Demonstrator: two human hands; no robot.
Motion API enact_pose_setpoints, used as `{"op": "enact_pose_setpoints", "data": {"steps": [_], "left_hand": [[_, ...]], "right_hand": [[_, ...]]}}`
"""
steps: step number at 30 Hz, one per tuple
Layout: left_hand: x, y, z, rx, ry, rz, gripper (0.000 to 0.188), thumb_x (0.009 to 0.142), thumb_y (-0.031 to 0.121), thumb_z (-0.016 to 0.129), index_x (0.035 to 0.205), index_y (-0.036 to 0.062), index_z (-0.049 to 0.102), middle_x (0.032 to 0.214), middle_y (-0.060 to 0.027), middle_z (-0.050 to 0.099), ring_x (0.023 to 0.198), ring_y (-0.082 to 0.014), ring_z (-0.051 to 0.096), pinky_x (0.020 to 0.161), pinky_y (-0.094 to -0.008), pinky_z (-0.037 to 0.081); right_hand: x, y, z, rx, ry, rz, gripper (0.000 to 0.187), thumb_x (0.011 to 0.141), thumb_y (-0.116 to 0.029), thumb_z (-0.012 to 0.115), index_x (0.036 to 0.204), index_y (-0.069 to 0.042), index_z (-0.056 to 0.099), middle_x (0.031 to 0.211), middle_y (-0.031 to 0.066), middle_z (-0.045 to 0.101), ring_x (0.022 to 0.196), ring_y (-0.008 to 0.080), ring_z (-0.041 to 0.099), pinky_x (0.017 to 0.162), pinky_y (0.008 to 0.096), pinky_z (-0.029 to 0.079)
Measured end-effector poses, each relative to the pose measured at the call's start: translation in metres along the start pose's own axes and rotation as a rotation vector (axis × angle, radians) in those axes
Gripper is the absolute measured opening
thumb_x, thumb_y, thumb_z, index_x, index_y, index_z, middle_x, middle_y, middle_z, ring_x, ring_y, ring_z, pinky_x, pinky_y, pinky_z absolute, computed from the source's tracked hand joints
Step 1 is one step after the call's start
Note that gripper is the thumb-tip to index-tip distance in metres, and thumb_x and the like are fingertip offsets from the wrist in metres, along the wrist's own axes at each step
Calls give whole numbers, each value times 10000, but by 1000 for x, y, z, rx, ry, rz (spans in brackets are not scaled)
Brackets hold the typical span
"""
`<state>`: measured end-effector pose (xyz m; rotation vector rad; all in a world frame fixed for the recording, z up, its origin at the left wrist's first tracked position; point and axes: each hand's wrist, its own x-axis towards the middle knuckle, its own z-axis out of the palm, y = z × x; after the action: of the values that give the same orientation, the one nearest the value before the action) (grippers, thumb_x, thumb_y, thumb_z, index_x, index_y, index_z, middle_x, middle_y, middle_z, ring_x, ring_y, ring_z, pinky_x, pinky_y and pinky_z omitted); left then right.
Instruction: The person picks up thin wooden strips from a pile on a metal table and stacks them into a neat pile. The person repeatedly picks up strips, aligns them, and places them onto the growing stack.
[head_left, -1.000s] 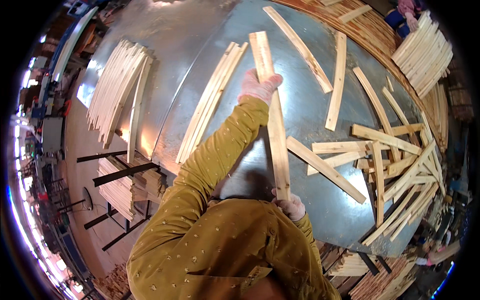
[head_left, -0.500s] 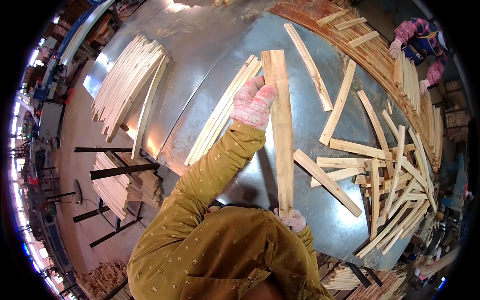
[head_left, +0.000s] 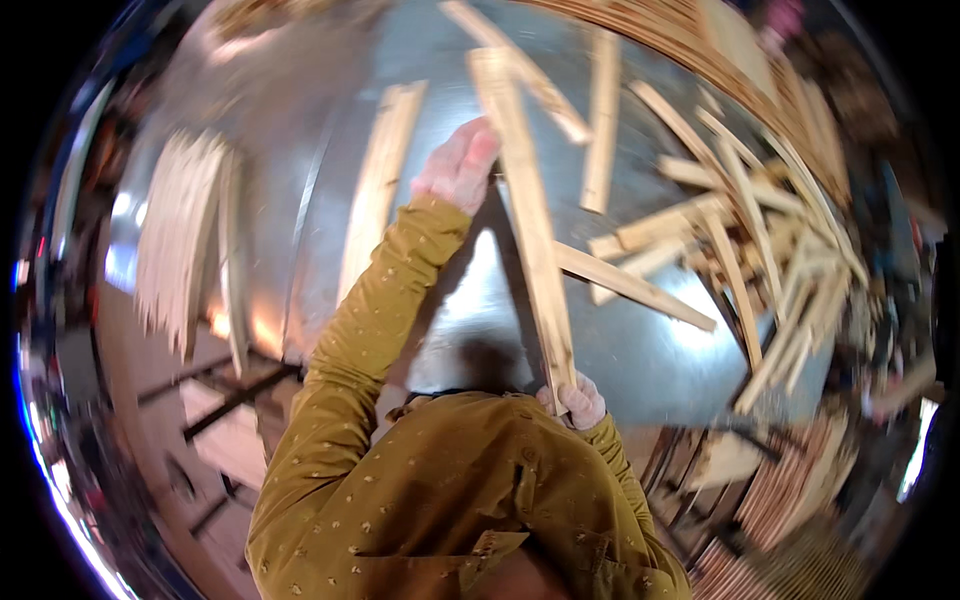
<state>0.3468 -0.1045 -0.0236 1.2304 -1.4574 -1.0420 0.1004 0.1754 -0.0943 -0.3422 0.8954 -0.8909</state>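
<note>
A long pale wooden slat stretches away from me above the metal table, tilted a little left at its far end. My left hand, in a pinkish-white glove, is at the slat's left edge near that far end; its fingers are closed against the wood and blurred. My right hand, also gloved, grips the near end, close to my body. Beside my left forearm lies a small row of slats. Another slat passes partly behind the held one.
On the metal table, a jumbled pile of slats lies to the right. A neat stack stands at the left, with a loose slat leaning by it. More stacked wood sits below at the lower right.
My view has shifted and blurred. The held slat now tilts left at its far end instead of standing nearly straight; both hands are still at it. The other person is largely out of view.
</note>
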Motion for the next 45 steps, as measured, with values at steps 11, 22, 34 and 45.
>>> {"op": "enact_pose_setpoints", "data": {"steps": [11,22,34,45], "left_hand": [[-141,33,259,-1092,-832,-624,700,950,425,607,1497,131,282,1097,-72,638,800,-175,629,660,-328,538],[-282,72,584,-339,-863,234,772,894,267,702,1486,9,280,1145,-83,523,970,-144,521,839,-295,482],[-361,4,647,314,-1121,376,573,914,182,626,1412,-10,417,1186,-100,574,967,-167,561,887,-315,474],[-358,16,647,446,-1103,202,552,918,277,658,1362,0,481,1172,-117,611,1067,-219,580,960,-356,459]], "right_hand": [[-115,59,-31,60,350,-368,670,830,-472,724,1214,45,539,742,98,650,559,154,574,505,276,455],[-254,54,-316,592,634,-1084,380,977,-451,537,1227,-168,494,874,36,540,512,124,470,401,252,417],[-528,172,-753,-115,2052,138,634,955,-520,481,1505,-236,346,1260,202,623,1155,438,573,978,480,455],[-501,151,-812,-7,1811,283,611,973,-458,436,1499,-155,361,1455,182,466,1312,356,480,1072,415,393]]}}
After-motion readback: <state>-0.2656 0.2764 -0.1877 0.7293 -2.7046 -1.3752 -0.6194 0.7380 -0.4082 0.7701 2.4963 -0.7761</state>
